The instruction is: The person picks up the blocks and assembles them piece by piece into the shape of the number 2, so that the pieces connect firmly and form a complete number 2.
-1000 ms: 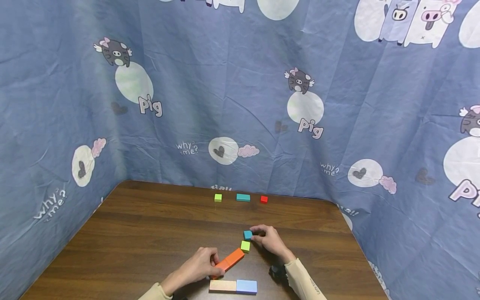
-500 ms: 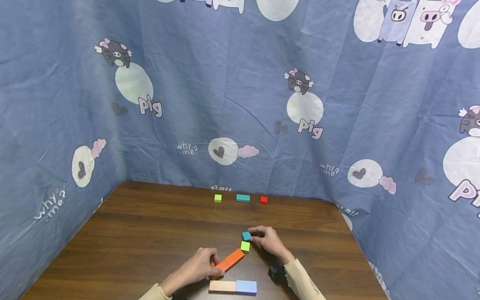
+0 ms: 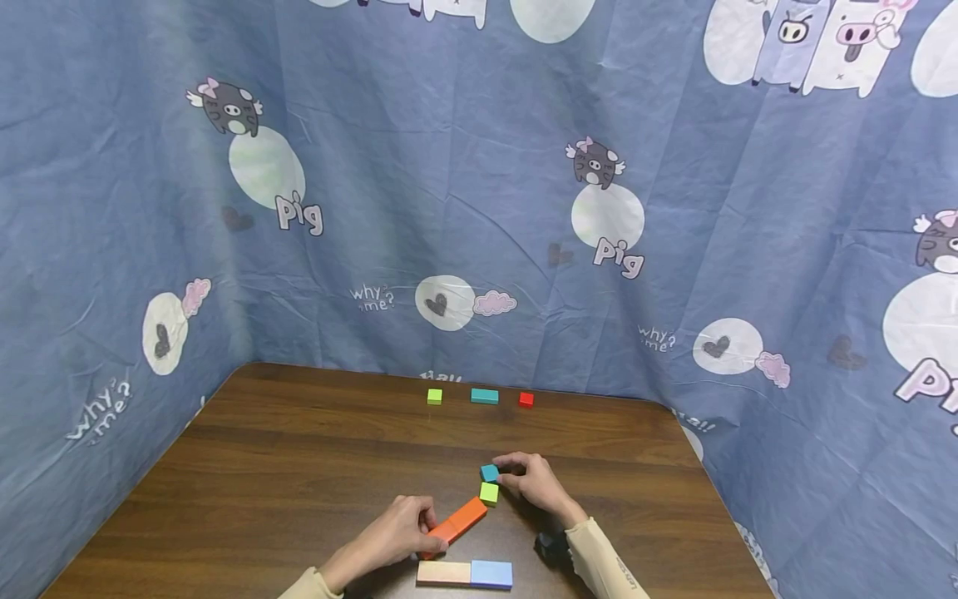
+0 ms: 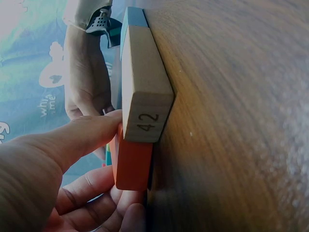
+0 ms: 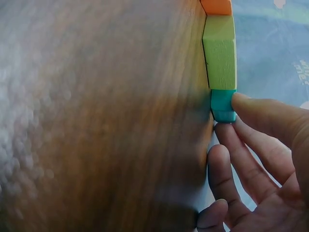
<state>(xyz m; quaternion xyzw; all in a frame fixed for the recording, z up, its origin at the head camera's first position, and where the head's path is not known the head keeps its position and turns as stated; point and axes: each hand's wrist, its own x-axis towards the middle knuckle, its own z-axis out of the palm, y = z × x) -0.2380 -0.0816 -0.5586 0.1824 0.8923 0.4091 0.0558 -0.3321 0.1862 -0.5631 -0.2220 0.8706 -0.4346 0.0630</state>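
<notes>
In the head view my left hand (image 3: 397, 528) pinches the near end of an orange block (image 3: 443, 533), thumb on one side and fingers on the other. A second orange block (image 3: 470, 513) continues it in a slanting line. Just past that line lies a lime green cube (image 3: 489, 494). My right hand (image 3: 535, 482) holds a teal cube (image 3: 490, 473) between thumb and fingers, at the green cube's far side. In the right wrist view the teal cube (image 5: 223, 102) appears to meet the green cube (image 5: 220, 53). The left fingertips partly cover the orange end.
Nearer the body, a natural wood block (image 3: 444, 572) lies end to end with a light blue block (image 3: 491, 574). Along the table's back edge are a green cube (image 3: 435, 397), a teal block (image 3: 484, 397) and a red cube (image 3: 527, 400). A patterned blue cloth (image 3: 479, 208) hangs behind.
My right hand has shifted the teal cube slightly left and nearer, turning it a little, toward the green cube. My left hand stays at the orange block.
</notes>
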